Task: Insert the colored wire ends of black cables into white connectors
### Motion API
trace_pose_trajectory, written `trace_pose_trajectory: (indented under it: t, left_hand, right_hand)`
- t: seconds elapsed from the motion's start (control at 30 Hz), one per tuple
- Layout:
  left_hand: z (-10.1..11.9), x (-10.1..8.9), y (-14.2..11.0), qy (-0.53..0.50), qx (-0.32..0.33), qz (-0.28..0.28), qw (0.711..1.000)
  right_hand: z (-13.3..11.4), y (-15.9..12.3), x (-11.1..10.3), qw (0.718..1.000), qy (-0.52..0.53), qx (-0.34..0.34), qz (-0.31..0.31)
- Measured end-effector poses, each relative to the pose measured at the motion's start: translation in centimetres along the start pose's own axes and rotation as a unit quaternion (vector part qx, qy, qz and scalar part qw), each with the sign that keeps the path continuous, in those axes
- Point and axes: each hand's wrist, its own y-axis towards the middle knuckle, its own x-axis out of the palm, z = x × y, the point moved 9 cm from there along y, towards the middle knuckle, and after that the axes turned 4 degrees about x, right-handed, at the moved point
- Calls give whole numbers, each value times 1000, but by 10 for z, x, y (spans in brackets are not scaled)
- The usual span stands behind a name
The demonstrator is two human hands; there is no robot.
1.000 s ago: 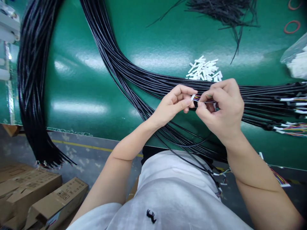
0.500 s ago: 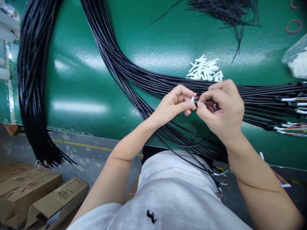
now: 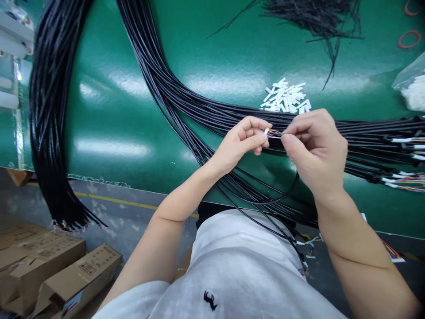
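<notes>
My left hand is closed in a pinch on a small white connector above the green table. My right hand is closed beside it, pinching the thin coloured wires that run into that connector. These wires come out of a black cable that loops down below my right hand. Both hands hover over a thick bundle of black cables lying across the table.
A heap of white connectors lies just behind my hands. Loose black strands sit at the far edge, red rings and a plastic bag at the right. Finished cable ends lie right. Cardboard boxes stand on the floor, lower left.
My right hand has slid a little to the right along the wires, leaving more coloured wire showing between the two hands. The left hand has stayed in place.
</notes>
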Motion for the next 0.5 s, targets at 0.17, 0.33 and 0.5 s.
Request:
trace_pose_trajectory:
  t: [0.17,0.33,0.5]
  left_hand:
    - [4,2,-2,24,18,-19,999]
    - [8,3,-3,28,35,-20,999]
    - [5,5,-2,15,22,-30,999]
  right_hand:
    - [-9,0,5,998,-56,-30,-10]
    - [-10,0,7,997,-78,-17,-13]
    - [-10,-1,6,996,-86,-20,-3]
